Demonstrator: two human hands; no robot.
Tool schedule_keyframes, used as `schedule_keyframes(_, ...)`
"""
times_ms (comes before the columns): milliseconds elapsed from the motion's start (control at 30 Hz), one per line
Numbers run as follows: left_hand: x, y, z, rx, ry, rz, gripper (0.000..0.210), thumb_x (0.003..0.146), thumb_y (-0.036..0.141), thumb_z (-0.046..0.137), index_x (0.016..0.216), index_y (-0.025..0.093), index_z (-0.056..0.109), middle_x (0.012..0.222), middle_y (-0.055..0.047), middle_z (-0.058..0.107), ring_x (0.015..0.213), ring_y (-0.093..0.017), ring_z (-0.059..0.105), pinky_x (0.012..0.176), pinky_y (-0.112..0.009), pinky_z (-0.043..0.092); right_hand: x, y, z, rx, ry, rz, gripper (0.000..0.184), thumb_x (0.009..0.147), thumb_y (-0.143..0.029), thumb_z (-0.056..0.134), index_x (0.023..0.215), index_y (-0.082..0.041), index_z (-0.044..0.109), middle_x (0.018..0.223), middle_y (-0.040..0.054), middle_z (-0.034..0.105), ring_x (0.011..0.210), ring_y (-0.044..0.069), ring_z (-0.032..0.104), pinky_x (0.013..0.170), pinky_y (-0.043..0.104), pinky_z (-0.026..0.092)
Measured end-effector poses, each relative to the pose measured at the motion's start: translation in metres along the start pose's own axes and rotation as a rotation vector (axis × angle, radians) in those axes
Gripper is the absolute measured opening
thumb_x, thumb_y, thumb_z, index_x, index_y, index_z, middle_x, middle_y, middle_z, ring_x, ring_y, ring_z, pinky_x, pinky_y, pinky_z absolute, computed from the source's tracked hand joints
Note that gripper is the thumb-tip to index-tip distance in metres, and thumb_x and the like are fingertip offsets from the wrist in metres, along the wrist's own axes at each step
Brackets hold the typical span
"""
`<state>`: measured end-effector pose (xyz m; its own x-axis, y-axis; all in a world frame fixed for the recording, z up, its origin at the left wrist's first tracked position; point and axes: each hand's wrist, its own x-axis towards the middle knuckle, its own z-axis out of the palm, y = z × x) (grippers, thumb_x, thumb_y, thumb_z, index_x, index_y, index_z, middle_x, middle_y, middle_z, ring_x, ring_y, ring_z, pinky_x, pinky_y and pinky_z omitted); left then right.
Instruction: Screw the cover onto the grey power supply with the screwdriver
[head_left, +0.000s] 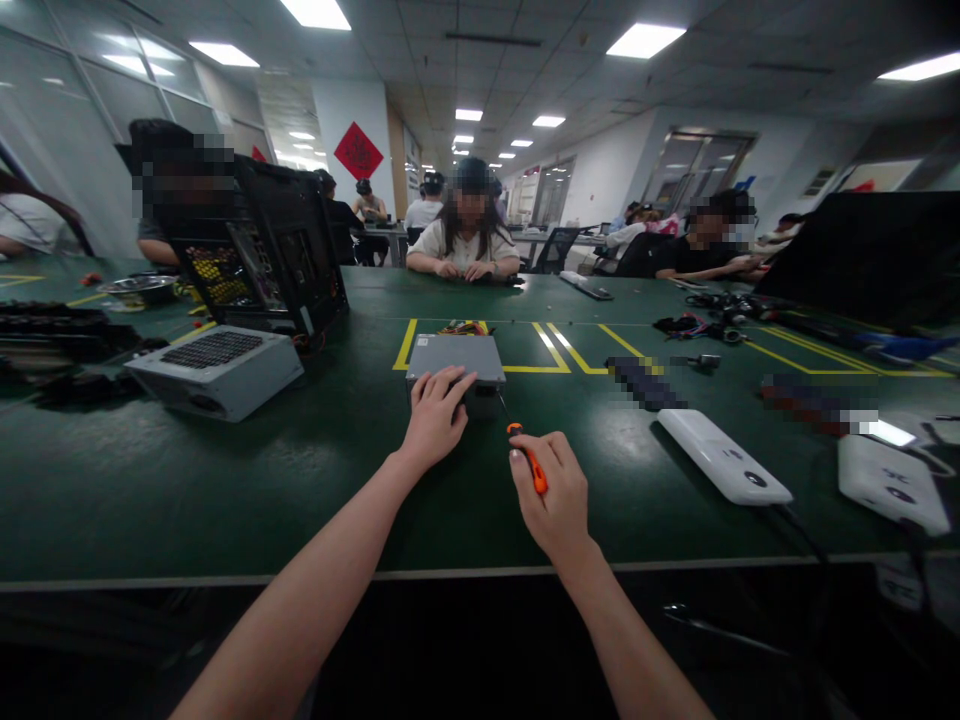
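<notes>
A grey metal computer power supply [457,352] sits on the green table in front of me, with coloured wires showing behind it. My left hand [435,415] rests on its top near edge, fingers stretched out and spread. In my right hand [553,490] is an orange-and-black screwdriver [536,470], fingers wrapped round its handle. The thin shaft points up and left to the near right corner of the power supply. Whether the tip sits in a screw is too small to tell.
A second power supply [217,370] lies to the left, with a black computer case [262,250] behind it. Right of my hands are a white device [720,455] and another white device [892,480], both cabled. Opposite sits a person [461,245]. Yellow tape [529,369] marks the table.
</notes>
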<state>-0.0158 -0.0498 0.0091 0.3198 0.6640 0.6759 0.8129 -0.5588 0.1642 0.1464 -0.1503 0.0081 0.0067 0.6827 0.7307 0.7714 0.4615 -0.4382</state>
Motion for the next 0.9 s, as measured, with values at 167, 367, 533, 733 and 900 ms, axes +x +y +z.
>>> schedule_keyframes(167, 0.0004, 0.0009, -0.0019, -0.003, -0.009, 0.003, 0.048, 0.079, 0.014, 0.042, 0.126, 0.027, 0.042, 0.129, -0.003, 0.045, 0.123, -0.018, 0.036, 0.106, -0.039, 0.019, -0.0006, -0.0002, 0.0012, 0.038, 0.023, 0.08, 0.015, 0.083, -0.027, 0.046, 0.094, -0.017, 0.047, 0.071, 0.0004, 0.053, 0.059, 0.012, 0.051, 0.056, 0.026, 0.042)
schedule_keyframes(367, 0.0003, 0.0007, -0.0015, 0.002, -0.011, -0.005, 0.049, 0.079, 0.013, 0.042, 0.126, 0.027, 0.041, 0.129, -0.003, 0.045, 0.123, -0.019, 0.035, 0.106, -0.04, 0.018, 0.0001, 0.0031, 0.0037, -0.092, 0.169, -0.093, 0.012, 0.079, -0.019, 0.054, 0.092, -0.019, 0.052, 0.088, 0.0067, 0.052, 0.08, 0.017, 0.053, 0.069, 0.03, 0.047)
schedule_keyframes(533, 0.0009, 0.0009, -0.001, 0.0, -0.005, -0.004, 0.049, 0.079, 0.013, 0.043, 0.125, 0.027, 0.042, 0.128, -0.003, 0.046, 0.122, -0.017, 0.036, 0.105, -0.038, 0.019, 0.0007, 0.0053, 0.0034, -0.113, 0.221, -0.209, 0.026, 0.079, -0.009, 0.052, 0.102, -0.021, 0.049, 0.099, 0.0084, 0.056, 0.092, 0.019, 0.053, 0.078, 0.035, 0.046)
schedule_keyframes(733, 0.0008, 0.0008, -0.0009, -0.002, -0.009, -0.007, 0.049, 0.079, 0.014, 0.042, 0.126, 0.028, 0.042, 0.128, -0.003, 0.046, 0.123, -0.019, 0.036, 0.106, -0.04, 0.019, 0.0003, 0.0062, 0.0047, -0.1, 0.207, -0.162, 0.022, 0.081, -0.017, 0.052, 0.101, -0.019, 0.045, 0.099, 0.0107, 0.053, 0.092, 0.021, 0.051, 0.076, 0.04, 0.047)
schedule_keyframes(900, 0.0003, 0.0, 0.0002, -0.002, -0.007, -0.01, 0.049, 0.079, 0.014, 0.042, 0.126, 0.028, 0.041, 0.128, -0.003, 0.046, 0.123, -0.019, 0.036, 0.106, -0.04, 0.019, 0.0004, 0.0053, 0.0062, -0.027, 0.234, -0.221, 0.031, 0.081, -0.008, 0.047, 0.109, -0.019, 0.041, 0.104, 0.0109, 0.052, 0.099, 0.02, 0.051, 0.08, 0.041, 0.048)
